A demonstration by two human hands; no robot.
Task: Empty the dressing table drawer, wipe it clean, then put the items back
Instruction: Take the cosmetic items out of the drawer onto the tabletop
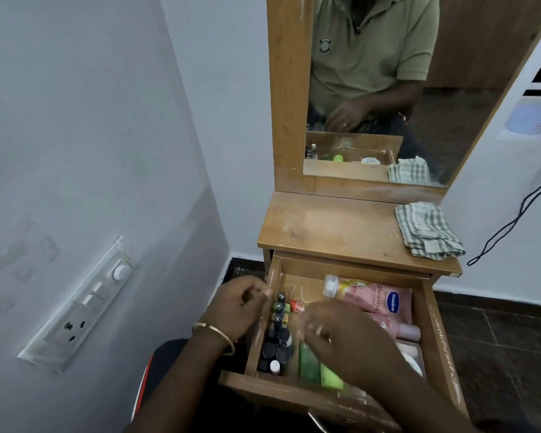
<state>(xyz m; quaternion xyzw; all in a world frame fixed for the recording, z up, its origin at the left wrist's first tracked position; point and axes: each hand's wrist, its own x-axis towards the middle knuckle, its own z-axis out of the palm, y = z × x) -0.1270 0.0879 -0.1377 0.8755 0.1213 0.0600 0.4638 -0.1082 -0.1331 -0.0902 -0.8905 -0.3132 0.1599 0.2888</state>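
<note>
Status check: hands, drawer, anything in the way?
Both hands over drawer: left hand at its left wall, right hand over bottles, blurred. Drawer open, full. Cloth on tabletop.

Drawer (431,332) open, holding bottles (278,339) and tubes (372,296); both hands above it; folded cloth (427,229) on counter (331,226).

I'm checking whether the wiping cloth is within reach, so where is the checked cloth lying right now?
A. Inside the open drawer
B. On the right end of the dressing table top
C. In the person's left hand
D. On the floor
B: the checked cloth lies folded on the right end of the dressing table top, above the open drawer.
</note>
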